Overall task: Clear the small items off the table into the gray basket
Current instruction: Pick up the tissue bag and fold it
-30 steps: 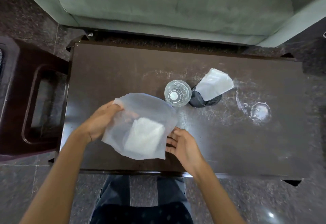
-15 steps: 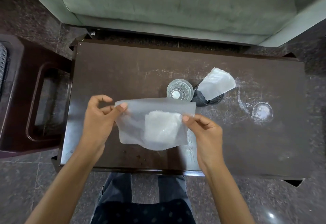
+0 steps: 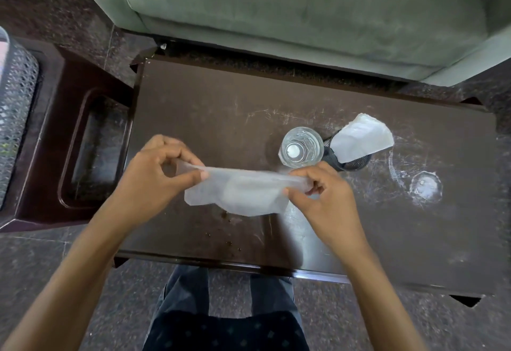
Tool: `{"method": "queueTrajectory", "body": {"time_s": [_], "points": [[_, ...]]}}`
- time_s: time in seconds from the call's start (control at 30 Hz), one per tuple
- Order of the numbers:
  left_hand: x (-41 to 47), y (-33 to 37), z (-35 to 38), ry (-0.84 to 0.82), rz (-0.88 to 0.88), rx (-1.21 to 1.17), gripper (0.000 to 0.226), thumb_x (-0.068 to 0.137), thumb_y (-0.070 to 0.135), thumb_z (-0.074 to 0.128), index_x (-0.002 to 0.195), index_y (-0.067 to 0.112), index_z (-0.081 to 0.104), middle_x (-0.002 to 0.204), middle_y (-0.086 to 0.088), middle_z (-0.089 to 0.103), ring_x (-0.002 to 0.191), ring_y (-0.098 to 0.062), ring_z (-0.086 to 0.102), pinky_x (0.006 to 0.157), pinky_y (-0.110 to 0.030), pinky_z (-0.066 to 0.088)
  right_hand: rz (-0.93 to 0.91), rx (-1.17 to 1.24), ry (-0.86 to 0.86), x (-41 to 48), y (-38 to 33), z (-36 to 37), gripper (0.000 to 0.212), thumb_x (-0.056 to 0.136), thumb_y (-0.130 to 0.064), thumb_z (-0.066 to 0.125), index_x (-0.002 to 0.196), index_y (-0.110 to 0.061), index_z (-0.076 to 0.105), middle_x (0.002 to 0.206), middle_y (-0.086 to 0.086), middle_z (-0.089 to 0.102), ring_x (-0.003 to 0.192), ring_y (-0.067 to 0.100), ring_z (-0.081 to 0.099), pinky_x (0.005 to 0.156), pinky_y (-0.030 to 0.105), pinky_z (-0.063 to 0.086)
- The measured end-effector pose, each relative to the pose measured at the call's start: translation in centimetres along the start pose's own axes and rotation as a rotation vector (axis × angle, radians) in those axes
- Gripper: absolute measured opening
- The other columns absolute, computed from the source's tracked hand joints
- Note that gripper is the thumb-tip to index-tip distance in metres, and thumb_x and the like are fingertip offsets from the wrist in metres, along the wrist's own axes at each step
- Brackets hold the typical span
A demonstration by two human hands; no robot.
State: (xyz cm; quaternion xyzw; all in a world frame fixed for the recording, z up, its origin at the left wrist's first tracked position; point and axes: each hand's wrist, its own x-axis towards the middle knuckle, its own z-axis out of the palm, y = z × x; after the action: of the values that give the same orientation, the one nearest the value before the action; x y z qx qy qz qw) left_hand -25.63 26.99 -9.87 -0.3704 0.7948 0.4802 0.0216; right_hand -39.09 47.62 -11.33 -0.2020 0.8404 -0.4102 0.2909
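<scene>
A thin translucent white sheet point(image 3: 243, 193) is stretched between both hands just above the dark brown table point(image 3: 221, 107). My left hand point(image 3: 154, 176) pinches its left end and my right hand point(image 3: 326, 196) pinches its right end. Behind the right hand stands a clear drinking glass point(image 3: 301, 147). Right beside it is a small black mesh cup point(image 3: 356, 162) with another white folded sheet point(image 3: 362, 140) sticking out of it. The gray mesh basket point(image 3: 15, 107) shows at the far left edge, partly cut off.
A dark wooden stool with a recessed top point(image 3: 91, 146) stands between the basket and the table. A green sofa point(image 3: 304, 5) runs behind the table. White scuff rings point(image 3: 423, 185) mark the table's right part. Small crumbs point(image 3: 229, 243) lie near the front edge.
Both hands folded the sheet over from an open spread into a narrow flattened band held by its ends. The view shifted right, bringing the basket into sight.
</scene>
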Motion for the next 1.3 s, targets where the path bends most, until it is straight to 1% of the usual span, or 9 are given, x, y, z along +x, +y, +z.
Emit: {"method": "queueTrajectory", "body": {"time_s": [0.07, 0.17, 0.43, 0.6, 0.73, 0.83, 1.0, 1.17, 1.3], "points": [[0.4, -0.3, -0.7, -0.088, -0.016, -0.189, 0.009, 0.076, 0.031, 0.068, 0.075, 0.023, 0.064, 0.111, 0.019, 0.062, 0.095, 0.004, 0.061, 0.071, -0.007, 0.047, 0.01, -0.004, -0.018, 0.6, -0.3, 0.2, 0.018, 0.073, -0.006, 0.074, 0.077, -0.023, 0.07, 0.085, -0.009, 0.049, 0.084, 0.014, 0.046, 0.074, 0.014, 0.035], [1.1, -0.7, -0.1, -0.116, -0.017, -0.439, 0.019, 0.088, 0.036, 0.052, 0.077, 0.022, 0.057, 0.077, 0.025, 0.065, 0.066, 0.008, 0.058, 0.056, -0.005, 0.043, 0.026, 0.052, -0.154, 1.5, -1.0, -0.2, 0.014, 0.073, -0.008, 0.076, 0.071, -0.02, 0.07, 0.102, -0.007, 0.054, 0.101, 0.009, 0.047, 0.081, 0.01, 0.036], [3.5, 0.0, 2.1, -0.052, 0.22, -0.26, 0.007, 0.096, 0.029, 0.05, 0.09, 0.033, 0.052, 0.083, 0.028, 0.053, 0.076, 0.009, 0.051, 0.068, -0.005, 0.04, 0.027, -0.067, -0.718, 5.6, -3.7, 0.7, 0.03, 0.069, -0.009, 0.078, 0.096, -0.012, 0.064, 0.087, -0.001, 0.066, 0.077, 0.009, 0.062, 0.07, 0.023, 0.049], [2.2, 0.7, 3.2, 0.636, 0.457, 0.196, 0.028, 0.091, 0.021, 0.058, 0.118, 0.011, 0.059, 0.12, -0.002, 0.057, 0.113, -0.016, 0.048, 0.1, -0.031, 0.035, 0.079, -0.026, -0.654, 7.0, -4.1, 2.2, 0.018, 0.071, 0.002, 0.073, 0.086, 0.0, 0.064, 0.074, 0.0, 0.065, 0.066, 0.01, 0.062, 0.061, 0.026, 0.049], [1.0, -0.5, 4.6, 0.15, 0.33, 0.284, 0.068, 0.084, 0.057, 0.048, 0.141, 0.02, 0.039, 0.15, 0.005, 0.037, 0.143, -0.011, 0.023, 0.117, -0.033, 0.006, 0.048, 0.061, -0.641, 7.2, -4.2, 2.3, 0.019, 0.071, 0.007, 0.071, 0.088, 0.005, 0.063, 0.077, 0.009, 0.064, 0.07, 0.014, 0.059, 0.062, 0.028, 0.046], [0.9, -1.5, 5.6, -0.138, 0.167, -0.146, 0.072, 0.08, 0.042, 0.068, 0.143, 0.032, 0.034, 0.15, 0.015, 0.037, 0.137, 0.0, 0.032, 0.113, -0.026, 0.029, 0.001, 0.081, -0.641, 7.3, -4.5, 2.5, 0.017, 0.069, 0.009, 0.072, 0.081, 0.0, 0.066, 0.07, 0.004, 0.061, 0.063, 0.008, 0.056, 0.057, 0.02, 0.044], [1.9, -2.9, 4.9, -0.207, -0.121, -0.649, 0.026, 0.069, 0.019, 0.079, 0.092, 0.026, 0.07, 0.083, 0.01, 0.075, 0.077, -0.007, 0.07, 0.064, -0.023, 0.058, 0.051, 0.32, -0.535, 8.3, -4.5, 2.9, 0.03, 0.065, 0.011, 0.074, 0.086, -0.009, 0.068, 0.072, -0.004, 0.07, 0.065, 0.012, 0.064, 0.057, 0.02, 0.052], [2.5, -4.4, 2.6, -0.259, -0.183, -0.785, 0.03, 0.063, 0.018, 0.082, 0.091, 0.017, 0.072, 0.085, 0.0, 0.075, 0.073, -0.021, 0.07, 0.048, -0.03, 0.057, 0.078, 0.271, -0.56, 9.8, -5.0, 3.4, 0.04, 0.068, -0.002, 0.076, 0.105, -0.014, 0.067, 0.1, 0.005, 0.065, 0.084, 0.018, 0.06, 0.076, 0.029, 0.052], [3.5, -5.6, -0.7, -0.33, -0.182, -0.758, 0.036, 0.068, 0.019, 0.08, 0.102, 0.022, 0.068, 0.094, 0.002, 0.073, 0.078, -0.02, 0.07, 0.046, -0.026, 0.053, 0.155, 0.315, -0.688, 10.4, -6.6, 5.6, 0.017, 0.074, -0.005, 0.072, 0.089, 0.001, 0.067, 0.082, 0.01, 0.067, 0.074, 0.022, 0.062, 0.06, 0.024, 0.051]]}}
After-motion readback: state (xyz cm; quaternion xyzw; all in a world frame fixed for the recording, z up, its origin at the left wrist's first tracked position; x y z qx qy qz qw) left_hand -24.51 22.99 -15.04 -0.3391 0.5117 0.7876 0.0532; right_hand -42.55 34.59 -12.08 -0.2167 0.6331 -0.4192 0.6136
